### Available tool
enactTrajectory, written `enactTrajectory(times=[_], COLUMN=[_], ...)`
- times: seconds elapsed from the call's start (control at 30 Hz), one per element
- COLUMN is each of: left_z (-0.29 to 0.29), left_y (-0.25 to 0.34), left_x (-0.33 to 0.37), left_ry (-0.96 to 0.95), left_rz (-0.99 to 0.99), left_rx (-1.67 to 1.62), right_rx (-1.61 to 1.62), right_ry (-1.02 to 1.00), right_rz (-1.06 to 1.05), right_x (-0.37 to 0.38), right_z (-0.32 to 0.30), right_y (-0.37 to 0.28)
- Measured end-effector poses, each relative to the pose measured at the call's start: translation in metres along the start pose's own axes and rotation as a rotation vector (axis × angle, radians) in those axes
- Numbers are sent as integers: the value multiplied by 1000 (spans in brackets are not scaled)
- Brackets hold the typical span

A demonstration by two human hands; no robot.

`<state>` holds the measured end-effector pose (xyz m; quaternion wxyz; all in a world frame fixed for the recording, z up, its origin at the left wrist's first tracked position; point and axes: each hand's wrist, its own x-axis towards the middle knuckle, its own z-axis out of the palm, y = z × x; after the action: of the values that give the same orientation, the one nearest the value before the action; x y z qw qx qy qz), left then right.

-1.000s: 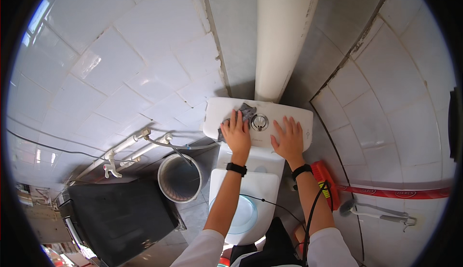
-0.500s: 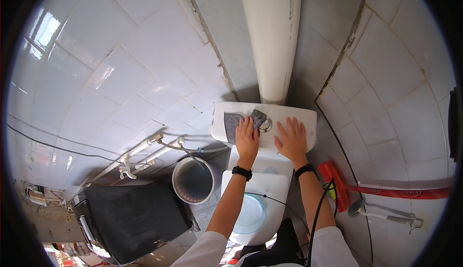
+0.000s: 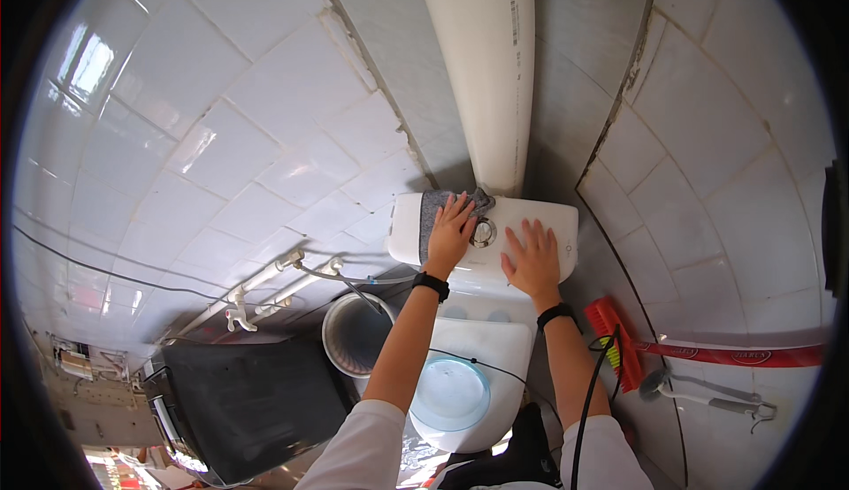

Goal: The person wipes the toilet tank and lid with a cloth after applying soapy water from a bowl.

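Note:
A grey cloth (image 3: 431, 209) lies over the left part of a white toilet tank's lid (image 3: 406, 227), its bunched end at the lid's back edge. My left hand (image 3: 449, 235) rests flat on this cloth with the fingers extended and slightly apart. Just right of those fingers, the round metal flush button (image 3: 483, 233) shows uncovered. On the lid's right half my right hand (image 3: 534, 263) is spread, palm down, with nothing in it. Below the tank, the closed toilet seat cover (image 3: 500, 348) bears a round, pale blue translucent lid or dish (image 3: 451, 393).
A thick white pipe (image 3: 482, 74) rises behind the tank. To the left are a bucket (image 3: 332, 335), a black-topped box (image 3: 256, 406) and wall pipes with a tap (image 3: 239, 313). On the right stand a red broom (image 3: 610, 331) and a hanging toilet brush (image 3: 654, 384).
My left hand and the cloth have shifted toward the back of the tank lid, uncovering more of the flush button. My right hand stays spread on the lid's right side.

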<state>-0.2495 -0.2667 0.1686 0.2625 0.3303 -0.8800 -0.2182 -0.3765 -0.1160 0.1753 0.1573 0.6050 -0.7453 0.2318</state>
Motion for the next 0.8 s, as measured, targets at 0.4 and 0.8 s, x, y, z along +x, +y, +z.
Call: enactTrajectory(times=[0.4, 0.8], left_z=[5, -41], left_y=[3, -55], left_x=[-23, -5], left_ry=[189, 151], left_rz=[-121, -130], left_rx=[203, 111], right_rx=[38, 73], right_ry=[17, 5], right_rz=[17, 26], right_x=[0, 1], right_z=[3, 1], right_y=[-1, -6])
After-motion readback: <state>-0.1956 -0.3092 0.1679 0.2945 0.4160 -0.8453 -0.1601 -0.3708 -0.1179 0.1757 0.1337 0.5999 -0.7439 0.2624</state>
